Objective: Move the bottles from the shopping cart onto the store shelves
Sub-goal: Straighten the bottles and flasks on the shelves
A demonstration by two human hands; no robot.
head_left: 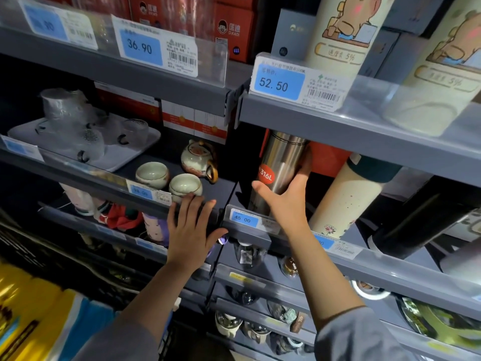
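The right hand [285, 201] cups the steel bottle [279, 165], apparently seating it behind the 45.00 tag [244, 219]. The left hand [191, 230] lies flat and empty just left of that tag. Next: let go.

Our right hand [285, 201] hides the steel bottle's [279, 162] lower side. The cream bottle's [346, 194] top is behind the shelf [364, 131].
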